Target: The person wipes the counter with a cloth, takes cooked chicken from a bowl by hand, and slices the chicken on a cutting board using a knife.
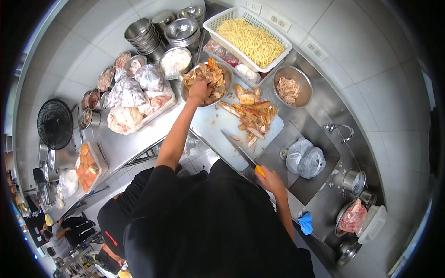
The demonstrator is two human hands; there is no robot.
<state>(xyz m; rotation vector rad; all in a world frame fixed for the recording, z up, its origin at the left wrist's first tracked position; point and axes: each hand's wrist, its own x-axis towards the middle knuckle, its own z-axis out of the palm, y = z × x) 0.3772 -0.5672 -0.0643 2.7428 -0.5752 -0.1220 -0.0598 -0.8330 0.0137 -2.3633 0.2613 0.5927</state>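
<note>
My left hand (200, 91) reaches into a steel bowl (227, 71) heaped with cooked meat pieces (212, 74); its fingertips are hidden among them. In my right hand (272, 179) is the yellow handle of a knife (240, 149), its blade lying over the near edge of a white cutting board (208, 128). Browned, sliced cooked meat (255, 114) is piled on the board's far right part. A second steel bowl (306, 80), right of the board, holds pale meat strips (288, 89).
Behind the board, a white basket (211, 26) of yellow noodles (250, 38) rests on a tub. Bagged raw meat (127, 92) fills a tray at left. Tied plastic bags (306, 160) lie near the faucet (339, 130). A blue cloth (306, 223) hangs by the right edge. Other people are at lower left.
</note>
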